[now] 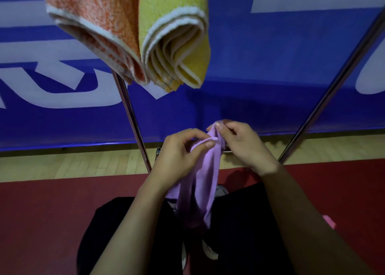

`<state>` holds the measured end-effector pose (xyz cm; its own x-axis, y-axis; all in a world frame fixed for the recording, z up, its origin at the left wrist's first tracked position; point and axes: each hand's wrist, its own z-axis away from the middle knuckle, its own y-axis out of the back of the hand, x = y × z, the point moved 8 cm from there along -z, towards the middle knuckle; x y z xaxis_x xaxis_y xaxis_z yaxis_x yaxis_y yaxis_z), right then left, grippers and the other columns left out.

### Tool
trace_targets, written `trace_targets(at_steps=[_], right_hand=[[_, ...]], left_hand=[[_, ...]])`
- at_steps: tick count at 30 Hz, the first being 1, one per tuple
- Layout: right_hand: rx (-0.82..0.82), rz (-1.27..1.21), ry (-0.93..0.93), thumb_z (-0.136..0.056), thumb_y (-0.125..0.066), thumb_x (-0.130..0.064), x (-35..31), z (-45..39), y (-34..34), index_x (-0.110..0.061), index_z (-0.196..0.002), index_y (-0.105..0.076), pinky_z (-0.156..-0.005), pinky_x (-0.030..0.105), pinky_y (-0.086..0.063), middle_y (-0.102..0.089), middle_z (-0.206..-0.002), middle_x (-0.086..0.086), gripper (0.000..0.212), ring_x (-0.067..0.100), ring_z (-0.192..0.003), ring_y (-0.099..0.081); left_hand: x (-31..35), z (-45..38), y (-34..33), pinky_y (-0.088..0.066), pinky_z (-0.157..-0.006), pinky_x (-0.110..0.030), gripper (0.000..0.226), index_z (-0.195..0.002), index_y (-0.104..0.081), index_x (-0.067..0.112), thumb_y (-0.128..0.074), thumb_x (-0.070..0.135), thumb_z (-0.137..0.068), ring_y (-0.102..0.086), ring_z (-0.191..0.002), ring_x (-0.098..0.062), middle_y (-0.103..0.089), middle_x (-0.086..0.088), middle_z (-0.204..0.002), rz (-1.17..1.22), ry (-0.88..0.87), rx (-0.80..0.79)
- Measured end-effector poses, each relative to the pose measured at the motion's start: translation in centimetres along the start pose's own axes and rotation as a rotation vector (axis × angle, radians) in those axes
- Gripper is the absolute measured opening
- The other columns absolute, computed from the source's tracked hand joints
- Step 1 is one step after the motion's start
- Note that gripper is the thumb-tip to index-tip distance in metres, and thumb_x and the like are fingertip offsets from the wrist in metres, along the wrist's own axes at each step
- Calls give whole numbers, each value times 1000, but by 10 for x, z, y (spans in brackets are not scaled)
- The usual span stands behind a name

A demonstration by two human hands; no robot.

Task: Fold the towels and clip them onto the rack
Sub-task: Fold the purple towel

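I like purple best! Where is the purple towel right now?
In the head view, the purple towel hangs low in the middle, pinched at its top by the left hand and right hand, below the yellow towel.

Lilac towel [198, 183] hanging limp; orange [93, 31] & yellow [173, 37] towels folded, side by side.

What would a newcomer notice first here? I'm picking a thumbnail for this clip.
Two folded towels hanging at the top: an orange towel and a yellow towel side by side, bright against the blue wall. Below them, mid-frame, the left hand and right hand pinch the top edge of a purple towel that hangs between them, with the rack poles slanting on either side.
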<state>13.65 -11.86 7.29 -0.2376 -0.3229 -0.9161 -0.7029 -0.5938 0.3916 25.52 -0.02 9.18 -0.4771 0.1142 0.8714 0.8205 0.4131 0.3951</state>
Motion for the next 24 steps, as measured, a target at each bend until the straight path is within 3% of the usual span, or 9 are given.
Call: trace_targets(at_steps=[5,8,11,13,17,21,24], right_hand=[[-51,14,112,-106,-58,-32,-18,4,-9,-24,-107,-79,-97,32,-53,-78,-103,-19,22,0,-104,-70],[11,-49,106,-101,-67,-28,-15,3,-4,-24,-107,-80,-99,41,-57,-80,-103,-11,15,8,-104,-74],[69,-3,110,-97,-71,-33,-11,2,1,-28,-104,-82,-94,48,-58,-80,-98,-11,14,11,-98,-75],[51,-11,110,-97,-72,-31,-10,2,-1,-29,-101,-82,-92,44,-60,-80,-97,-11,11,8,-97,-76],[-16,-46,109,-101,-67,-24,-14,3,-7,-30,-102,-79,-84,23,-57,-80,-98,-13,13,0,-96,-74],[-111,-90,97,-107,-56,-23,-16,4,-14,-21,-112,-78,-89,23,-57,-80,-107,-7,22,7,-104,-74],[-130,-116,119,-108,-54,-21,-19,5,-16,-20,-117,-77,-90,17,-52,-79,-111,-7,25,6,-108,-73]], left_hand=[[-8,-2,-1,-51,-74,-39,8,-93,-78,29,-72,29,-99,-65,-79,-16,-71,4,-89,-83,-8,30],[-3,-2,7,-47,-73,-20,9,-91,-79,30,-73,29,-98,-65,-84,-10,-70,9,-93,-52,-9,109],[-7,-3,10,-49,-79,-12,7,-92,-81,27,-75,29,-96,-65,-105,-5,-64,8,-115,-5,17,113],[-10,-4,6,-50,-83,-13,8,-94,-83,24,-76,29,-95,-65,-111,-6,-62,7,-120,-26,13,77],[-7,-4,-1,-54,-86,-21,8,-92,-82,22,-76,26,-96,-70,-102,-9,-70,9,-108,-43,-6,87],[-10,-2,7,-57,-82,-35,10,-92,-81,21,-74,25,-97,-72,-90,-13,-77,10,-93,-21,44,165],[-11,-1,10,-57,-80,-34,12,-95,-81,20,-71,25,-99,-74,-86,-11,-78,10,-89,-8,67,189]])
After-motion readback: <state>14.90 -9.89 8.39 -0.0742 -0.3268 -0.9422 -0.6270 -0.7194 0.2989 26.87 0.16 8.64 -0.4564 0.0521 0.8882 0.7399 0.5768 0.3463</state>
